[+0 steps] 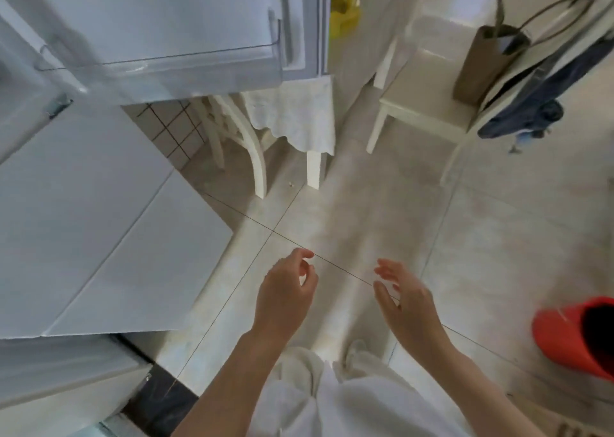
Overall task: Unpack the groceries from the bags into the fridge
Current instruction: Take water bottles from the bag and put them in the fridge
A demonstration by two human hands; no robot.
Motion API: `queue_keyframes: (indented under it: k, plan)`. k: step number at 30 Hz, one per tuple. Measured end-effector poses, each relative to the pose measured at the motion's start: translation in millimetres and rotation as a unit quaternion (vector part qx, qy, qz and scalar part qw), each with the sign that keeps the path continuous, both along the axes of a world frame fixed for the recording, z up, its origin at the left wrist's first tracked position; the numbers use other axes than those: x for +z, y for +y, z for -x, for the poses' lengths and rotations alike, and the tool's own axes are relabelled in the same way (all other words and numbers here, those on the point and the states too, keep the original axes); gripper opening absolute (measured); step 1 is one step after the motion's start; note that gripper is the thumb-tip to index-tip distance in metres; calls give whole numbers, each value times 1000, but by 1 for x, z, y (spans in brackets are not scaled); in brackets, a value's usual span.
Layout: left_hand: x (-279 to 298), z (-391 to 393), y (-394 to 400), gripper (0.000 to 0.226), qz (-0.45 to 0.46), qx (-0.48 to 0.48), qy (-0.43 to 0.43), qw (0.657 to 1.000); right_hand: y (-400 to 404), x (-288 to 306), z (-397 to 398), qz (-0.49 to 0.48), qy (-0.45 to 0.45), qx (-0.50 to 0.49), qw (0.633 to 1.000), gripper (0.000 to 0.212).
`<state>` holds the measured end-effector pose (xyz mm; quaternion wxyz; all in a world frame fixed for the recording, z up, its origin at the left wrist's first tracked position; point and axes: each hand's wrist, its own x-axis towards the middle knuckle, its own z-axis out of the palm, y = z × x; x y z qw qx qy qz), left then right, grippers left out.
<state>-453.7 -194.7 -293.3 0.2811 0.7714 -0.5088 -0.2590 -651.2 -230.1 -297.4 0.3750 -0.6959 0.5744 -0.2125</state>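
- Closest to the camera were the person's own legs in loose white trousers [332, 400], right below both wrists.
- Left hand [285, 290] hung over the floor with nothing in it, fingers loosely curled inward, thumb and fingertips close together but not pinching anything I could see.
- Right hand [405, 297] was just beside it, a gap between the two, fingers relaxed, slightly spread and pointing forward, also holding nothing.
- Under and ahead of the fingers was pale tiled floor [365, 210], with a thin dark grout line running right past the fingertips of both hands.
- Off to the right of the right fingers, well apart, sat a red bucket-looking thing [571, 333] on the floor, cut off by the frame edge.
- Left of the left fingers was the fridge [83, 220], white doors shut lower down, and further ahead of the fingers an open fridge door [159, 21] with a clear shelf [166, 61] on it. Pretty blurry, couldn't tell if anything sat in it.
- Beyond the fingers, a table leg with a white cloth [299, 117] hanging over it, a white chair [239, 137] tucked beside it.
- Far right ahead, a brown bag [481, 64] stood on a white stool [422, 97], dark blue clothing [538, 94] hanging next to it.
- Farthest back, a yellow plastic bag [344, 8] just past the fridge door's edge.
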Motion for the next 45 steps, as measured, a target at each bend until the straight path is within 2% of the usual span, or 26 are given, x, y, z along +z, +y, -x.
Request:
queue_keyframes:
  k: [5,9,19,30,38,45]
  plan:
    - [-4,94,-44,25,-36,-77,5,996,-44,-5,71,-13,20,-41,999,33]
    - [-2,123,-78,24,-53,-110,11,992,-81,-4,93,-35,15,-65,997,33]
    - [-13,73,-210,19,-58,-45,1,997,-223,-2,74,-6,15,-44,999,35]
    - [-2,15,-398,20,-47,-41,-2,998,-413,17,19,20,17,13,1000,32]
    - [-6,26,-507,22,-63,25,44,997,-553,11,7,38,16,73,997,28]
    - [-2,51,-609,21,-71,114,53,989,-685,19,10,27,26,183,982,27]
